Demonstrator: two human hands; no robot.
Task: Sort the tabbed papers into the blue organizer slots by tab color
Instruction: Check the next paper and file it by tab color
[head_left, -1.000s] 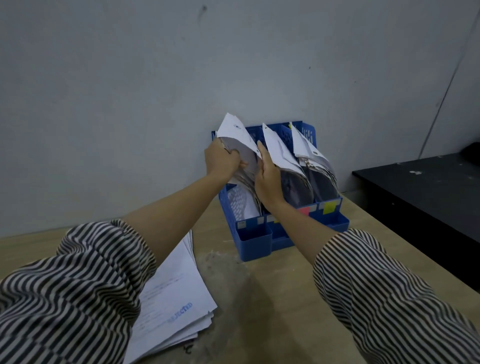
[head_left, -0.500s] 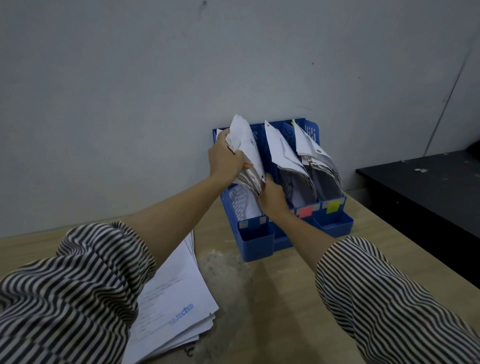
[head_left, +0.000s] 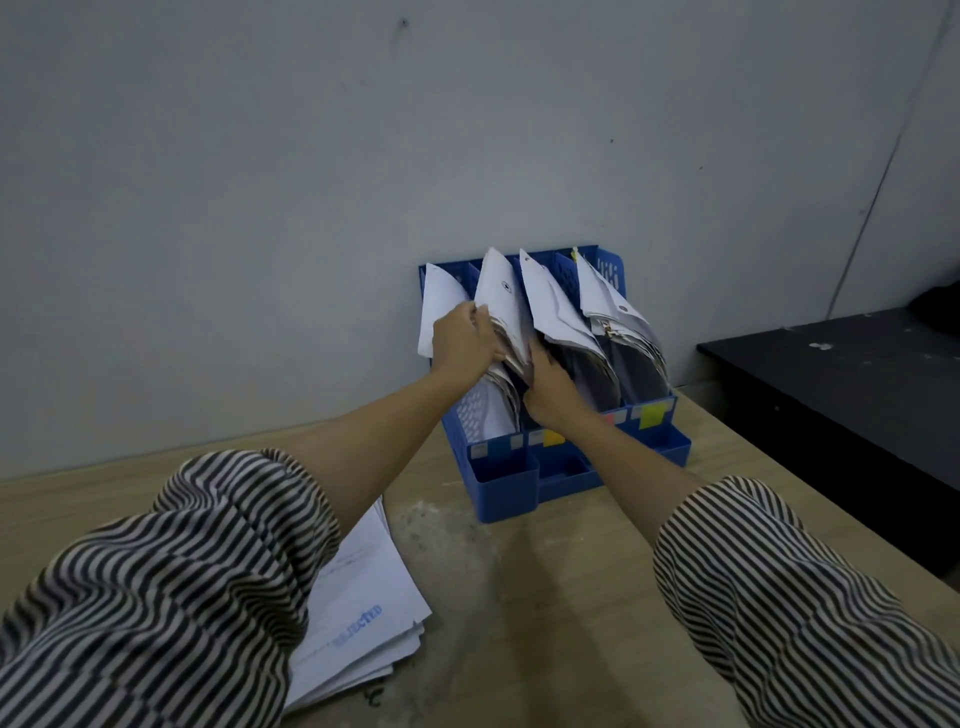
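A blue organizer (head_left: 506, 488) stands against the wall with several upright slots full of leaning white papers. Coloured tabs mark the slot fronts: orange (head_left: 554, 437), pink (head_left: 618, 417) and yellow (head_left: 651, 415). My left hand (head_left: 462, 340) grips the left edge of a thick paper bundle (head_left: 503, 301) in the second slot from the left. My right hand (head_left: 550, 387) reaches into the same slot under that bundle, its fingers hidden among the sheets. A single sheet (head_left: 439, 306) leans in the leftmost slot.
A loose stack of white papers (head_left: 363, 613) with a blue stamp lies on the wooden table (head_left: 545, 623) at lower left, partly under my left sleeve. A black table (head_left: 857, 389) stands to the right. The grey wall is right behind the organizer.
The bundle in my left hand has gone down further into the second slot. A single sheet now shows in the leftmost slot. My right hand stayed low in the slot beneath the bundle.
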